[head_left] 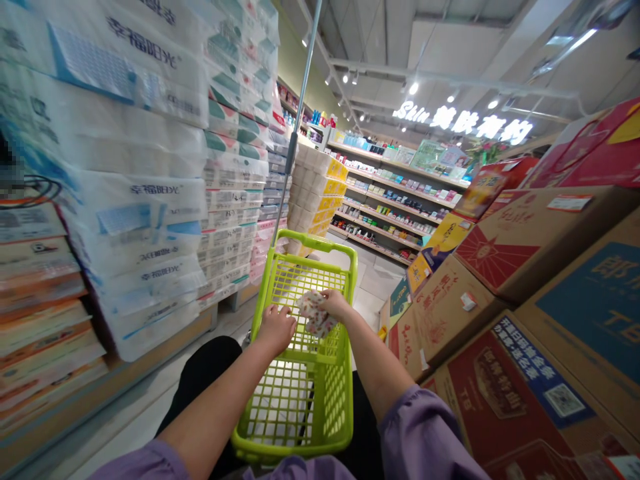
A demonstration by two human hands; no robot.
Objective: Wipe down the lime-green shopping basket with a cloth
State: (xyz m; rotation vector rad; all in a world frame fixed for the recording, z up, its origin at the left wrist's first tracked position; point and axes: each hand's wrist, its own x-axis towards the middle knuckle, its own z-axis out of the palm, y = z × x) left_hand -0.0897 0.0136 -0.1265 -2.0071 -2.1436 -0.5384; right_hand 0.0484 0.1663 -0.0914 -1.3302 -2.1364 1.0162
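Note:
A bright green plastic shopping basket cart (311, 358) with grid panels stands upright between my knees. In my right hand (334, 305) a crumpled white cloth with small reddish and green prints (315, 319) is gripped, held over the basket's upper grid panel. My left hand (278, 329) is at the left part of the same panel, its fingers bent and slightly apart with nothing visible in them; its palm side is hidden. A thin metal pole (303, 87) rises behind the basket's left corner.
Tall stacks of wrapped tissue packs (150, 200) line the left side, with yellow-and-white packs (317, 190) farther back. Cardboard boxes (525, 247) are piled close on the right. Shelves of small goods (395, 193) stand at the back, beyond a pale tiled floor (374, 277).

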